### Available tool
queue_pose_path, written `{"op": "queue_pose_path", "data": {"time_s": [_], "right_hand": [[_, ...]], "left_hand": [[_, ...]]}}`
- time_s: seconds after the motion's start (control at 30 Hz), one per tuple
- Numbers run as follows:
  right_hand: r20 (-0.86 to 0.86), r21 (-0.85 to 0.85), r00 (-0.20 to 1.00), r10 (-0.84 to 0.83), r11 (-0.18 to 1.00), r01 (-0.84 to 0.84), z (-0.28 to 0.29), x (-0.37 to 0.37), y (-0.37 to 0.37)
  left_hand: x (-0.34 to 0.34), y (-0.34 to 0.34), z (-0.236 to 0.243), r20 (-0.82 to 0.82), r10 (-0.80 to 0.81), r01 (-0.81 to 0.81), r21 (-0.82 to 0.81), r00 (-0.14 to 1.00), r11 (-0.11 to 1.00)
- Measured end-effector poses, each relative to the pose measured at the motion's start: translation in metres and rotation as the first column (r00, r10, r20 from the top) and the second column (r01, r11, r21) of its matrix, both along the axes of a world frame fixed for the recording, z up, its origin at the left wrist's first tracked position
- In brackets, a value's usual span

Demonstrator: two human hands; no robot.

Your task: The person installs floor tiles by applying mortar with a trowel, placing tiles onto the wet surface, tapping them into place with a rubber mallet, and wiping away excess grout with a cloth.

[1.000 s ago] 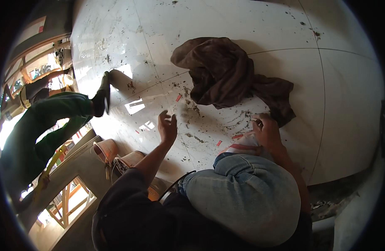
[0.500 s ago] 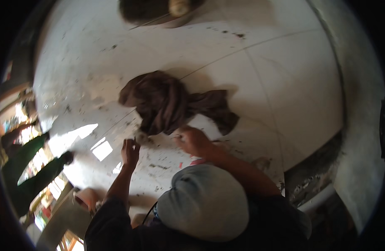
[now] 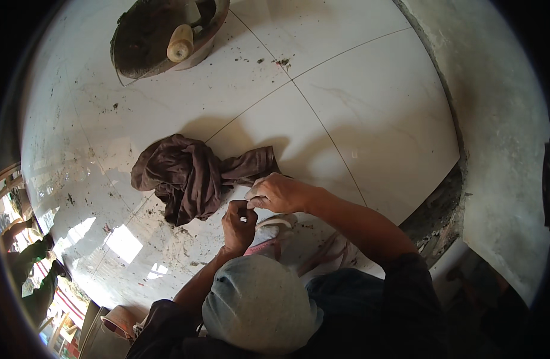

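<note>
My left hand (image 3: 239, 228) is closed with thumb and fingertips pinched together, just in front of a foot in a light sandal (image 3: 275, 226). Right beside it, my right hand (image 3: 279, 194) is also pinched, its fingertips almost meeting those of the left. Whatever lies between the fingers is too small to make out. A crumpled dark brown cloth (image 3: 188, 173) rests on the tiled floor just beyond my hands, with one end stretching right toward my right hand; neither hand clearly holds it.
At the far left stands a bucket (image 3: 131, 45) of dark, wet-looking mix, with a wooden-handled tool (image 3: 180, 45) in it. Crumbs of dirt dot the white tiles (image 3: 347, 119). A grey wall (image 3: 496, 119) bounds the right. Another person's legs (image 3: 39, 278) and a reddish bucket (image 3: 121, 321) are lower left.
My left hand has moved right and closed in on my right hand; they were apart before. The view has shifted, so the cloth and bucket appear farther left.
</note>
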State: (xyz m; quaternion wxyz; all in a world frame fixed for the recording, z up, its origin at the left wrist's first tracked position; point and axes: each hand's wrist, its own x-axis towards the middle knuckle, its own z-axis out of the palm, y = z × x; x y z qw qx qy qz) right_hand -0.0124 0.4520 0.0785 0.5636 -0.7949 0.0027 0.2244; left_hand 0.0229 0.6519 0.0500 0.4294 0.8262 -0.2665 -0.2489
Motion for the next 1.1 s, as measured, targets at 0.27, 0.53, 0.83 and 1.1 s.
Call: {"op": "queue_pose_path", "data": {"time_s": [0.27, 0.53, 0.83, 1.1], "right_hand": [[0.148, -0.194, 0.88, -0.452, 0.859, 0.474, -0.049, 0.024, -0.085], [0.407, -0.619, 0.851, -0.332, 0.585, 0.524, -0.061, 0.043, -0.214], [0.136, -0.76, 0.975, -0.174, 0.614, 0.215, -0.033, 0.063, -0.208], [0.124, -0.749, 0.936, -0.328, 0.588, 0.305, -0.07, 0.069, -0.201]], "left_hand": [[-0.003, 0.059, 0.001, -0.006, -0.059, 0.059, 0.124, 0.998, 0.99], [-0.034, 0.205, -0.018, -0.006, -0.09, 0.079, 0.532, 0.996, 0.843], [-0.031, 0.203, -0.027, -0.029, -0.052, 0.06, 0.544, 0.998, 0.837], [-0.033, 0.197, -0.035, -0.039, -0.053, 0.065, 0.534, 0.998, 0.843]]}}
